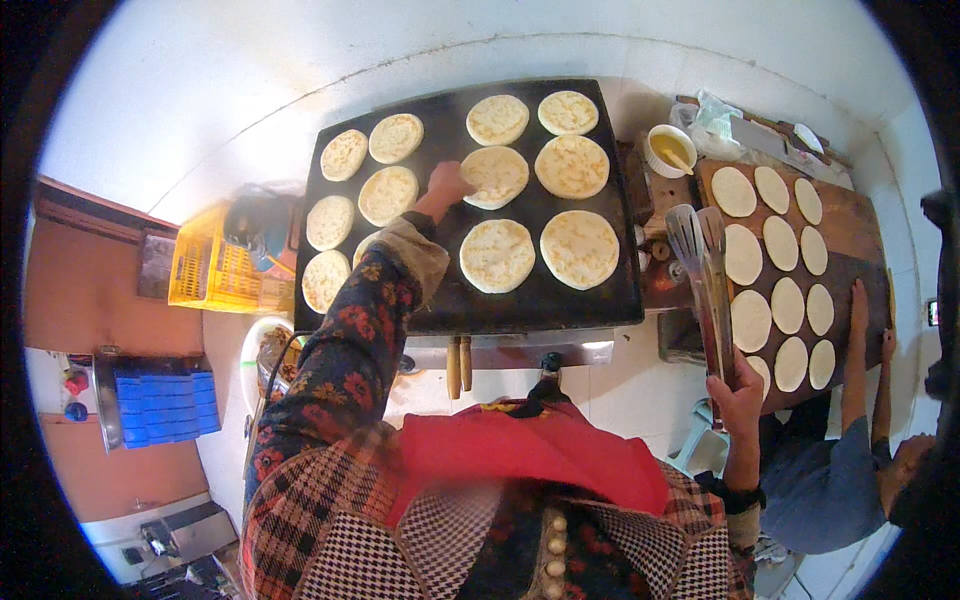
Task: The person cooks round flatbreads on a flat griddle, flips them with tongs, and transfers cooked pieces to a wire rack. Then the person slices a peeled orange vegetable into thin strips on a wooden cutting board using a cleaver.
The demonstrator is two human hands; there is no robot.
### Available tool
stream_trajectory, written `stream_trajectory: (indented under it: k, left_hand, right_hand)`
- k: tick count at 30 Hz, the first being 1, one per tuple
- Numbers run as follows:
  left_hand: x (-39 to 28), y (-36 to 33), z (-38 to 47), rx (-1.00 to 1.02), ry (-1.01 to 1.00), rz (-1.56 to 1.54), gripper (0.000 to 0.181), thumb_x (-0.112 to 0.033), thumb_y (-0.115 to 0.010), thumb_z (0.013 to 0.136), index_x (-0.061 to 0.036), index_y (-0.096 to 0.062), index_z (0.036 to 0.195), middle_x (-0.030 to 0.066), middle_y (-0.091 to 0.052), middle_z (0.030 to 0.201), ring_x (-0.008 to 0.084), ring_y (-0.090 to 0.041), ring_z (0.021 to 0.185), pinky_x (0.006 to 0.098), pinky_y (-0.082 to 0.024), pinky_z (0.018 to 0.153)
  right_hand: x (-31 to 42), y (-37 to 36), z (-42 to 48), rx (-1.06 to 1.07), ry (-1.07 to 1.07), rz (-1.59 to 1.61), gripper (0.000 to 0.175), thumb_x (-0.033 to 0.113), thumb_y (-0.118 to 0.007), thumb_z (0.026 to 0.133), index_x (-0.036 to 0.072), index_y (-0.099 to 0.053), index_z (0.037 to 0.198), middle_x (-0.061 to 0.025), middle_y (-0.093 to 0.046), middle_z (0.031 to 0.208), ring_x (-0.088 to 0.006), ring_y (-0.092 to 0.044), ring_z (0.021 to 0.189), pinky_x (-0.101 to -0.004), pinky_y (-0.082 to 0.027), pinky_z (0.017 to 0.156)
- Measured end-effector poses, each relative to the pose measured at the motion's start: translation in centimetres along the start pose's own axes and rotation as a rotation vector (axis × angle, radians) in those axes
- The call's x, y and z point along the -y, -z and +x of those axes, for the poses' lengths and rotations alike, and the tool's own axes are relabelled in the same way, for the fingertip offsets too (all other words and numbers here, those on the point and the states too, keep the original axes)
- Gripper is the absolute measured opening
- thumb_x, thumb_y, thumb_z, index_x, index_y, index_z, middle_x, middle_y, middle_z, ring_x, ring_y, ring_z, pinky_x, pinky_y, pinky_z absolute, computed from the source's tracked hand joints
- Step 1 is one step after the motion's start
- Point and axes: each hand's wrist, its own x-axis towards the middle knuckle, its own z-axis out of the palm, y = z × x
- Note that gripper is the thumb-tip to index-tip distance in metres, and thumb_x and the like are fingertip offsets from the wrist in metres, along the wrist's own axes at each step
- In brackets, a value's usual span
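Observation:
My left hand (446, 184) reaches over a black griddle (442, 285), its fingers at the left edge of a round flatbread (496, 180) in the middle row. Whether the fingertips pinch that edge or only touch it is not clear. Several more flatbreads (497, 256) with pale brown patches lie around it, and my left sleeve partly covers one. At the right, my right hand (739, 394) is closed around the handles of two slotted metal turners (694, 247), held together with their blades pointing up, away from the griddle.
Right of the griddle, a wooden board (847, 259) bears several pale dough rounds (781, 244); a co-worker's arms (855, 360) reach over its edge. A white bowl (670, 150) holds yellow liquid and a brush. Two wooden handles (459, 367) project from the griddle's front. A yellow crate (214, 259) stands left.

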Motion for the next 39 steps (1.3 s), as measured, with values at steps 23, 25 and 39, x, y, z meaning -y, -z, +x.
stream_trajectory:
  k: [23,25,39]
  left_hand:
    - [-13.3,-3.8,1.4,-0.019,-0.369,0.117,0.03,-0.013,-0.06,0.067,-0.0044,-0.054,0.095,0.0162,-0.05,0.101,0.0332,-0.047,0.095,0.0404,-0.042,0.082]
    - [-13.7,-3.7,0.3,0.004,-0.368,0.028,0.027,-0.012,-0.059,0.067,-0.005,-0.055,0.093,0.0153,-0.05,0.099,0.0327,-0.047,0.095,0.0397,-0.043,0.081]
    - [-5.9,6.3,-18.7,-0.495,-0.223,-0.589,0.015,-0.004,-0.056,0.077,-0.0014,-0.058,0.092,0.0125,-0.058,0.086,0.0232,-0.058,0.076,0.0301,-0.046,0.067]
  right_hand:
    - [-1.6,-1.8,3.1,0.021,-0.002,-0.105,0.055,0.009,-0.062,0.061,0.0,-0.052,0.114,-0.0032,-0.054,0.087,-0.0095,-0.052,0.072,-0.0227,-0.045,0.06]
    - [-1.5,-1.6,2.6,0.069,-0.08,0.021,0.054,0.007,-0.061,0.063,0.001,-0.05,0.116,-0.0027,-0.055,0.083,-0.0096,-0.052,0.068,-0.0234,-0.045,0.059]
    - [6.5,-21.6,22.0,0.624,-0.056,0.417,0.025,0.026,-0.056,0.081,0.002,-0.055,0.072,-0.005,-0.052,0.055,-0.014,-0.049,0.041,-0.0276,-0.039,0.036]
